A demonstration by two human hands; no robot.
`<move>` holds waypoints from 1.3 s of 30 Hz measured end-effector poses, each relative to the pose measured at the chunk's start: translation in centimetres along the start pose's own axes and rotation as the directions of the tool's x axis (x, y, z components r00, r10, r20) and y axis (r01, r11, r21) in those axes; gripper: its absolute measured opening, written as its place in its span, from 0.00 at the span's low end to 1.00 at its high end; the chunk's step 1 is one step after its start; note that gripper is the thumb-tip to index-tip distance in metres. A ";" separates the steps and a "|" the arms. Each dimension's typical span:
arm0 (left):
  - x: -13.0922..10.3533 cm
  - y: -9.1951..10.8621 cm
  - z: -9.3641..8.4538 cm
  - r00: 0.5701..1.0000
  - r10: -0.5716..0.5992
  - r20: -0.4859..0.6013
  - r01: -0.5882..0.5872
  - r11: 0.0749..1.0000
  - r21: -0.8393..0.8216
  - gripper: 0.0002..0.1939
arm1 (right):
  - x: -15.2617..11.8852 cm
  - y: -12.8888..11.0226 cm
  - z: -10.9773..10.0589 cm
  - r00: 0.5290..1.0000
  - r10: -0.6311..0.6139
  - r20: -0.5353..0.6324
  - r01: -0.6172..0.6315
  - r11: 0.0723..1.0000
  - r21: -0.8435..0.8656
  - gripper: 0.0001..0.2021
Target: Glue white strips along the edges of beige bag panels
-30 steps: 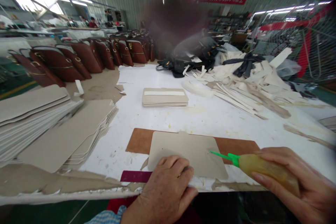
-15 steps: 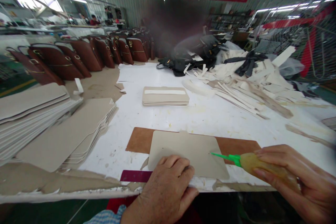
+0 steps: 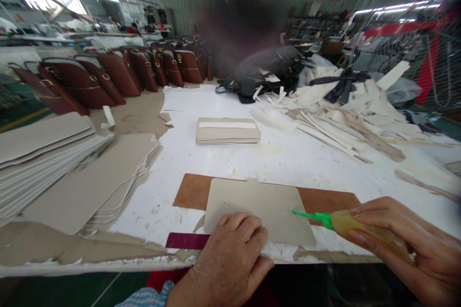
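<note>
My left hand (image 3: 236, 249) lies palm down on the near edge of a beige panel (image 3: 254, 201) with rounded corners, its fingers resting on the surface. Under that panel a brown leather-like strip (image 3: 329, 201) sticks out on both sides. My right hand (image 3: 399, 235) is wrapped round a yellowish squeeze bottle (image 3: 347, 225) with a long green nozzle (image 3: 317, 217). The nozzle points left, its tip over the panel's right part; I cannot tell whether it touches. A dark mark shows on the panel close to the tip. Left of my left hand lies a purple strip (image 3: 187, 241).
Beige panels (image 3: 90, 182) are stacked at the left. Further back sits a small pile of panels (image 3: 228, 136) topped by a white strip. Brown bags (image 3: 118, 74) line the far left. Offcuts (image 3: 349, 120) and black bags (image 3: 248, 88) heap up at the back right.
</note>
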State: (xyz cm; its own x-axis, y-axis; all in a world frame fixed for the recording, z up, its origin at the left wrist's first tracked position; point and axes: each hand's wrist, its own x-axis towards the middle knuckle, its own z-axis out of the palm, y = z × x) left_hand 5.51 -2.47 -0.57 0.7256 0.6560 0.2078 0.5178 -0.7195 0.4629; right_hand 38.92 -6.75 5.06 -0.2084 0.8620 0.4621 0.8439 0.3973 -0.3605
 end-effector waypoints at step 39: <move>0.2 0.0 0.0 1.000 -0.004 0.023 0.005 1.000 -0.021 0.16 | 2.1 -1.9 -0.5 0.956 -0.272 0.112 0.277 0.961 -0.030 0.12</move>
State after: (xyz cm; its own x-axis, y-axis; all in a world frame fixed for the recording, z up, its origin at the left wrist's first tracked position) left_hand 5.61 -2.32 -0.53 0.7337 0.6536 0.1855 0.5117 -0.7112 0.4820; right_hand 37.14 -5.90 7.14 -0.4837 0.7511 0.4493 0.7678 0.6105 -0.1941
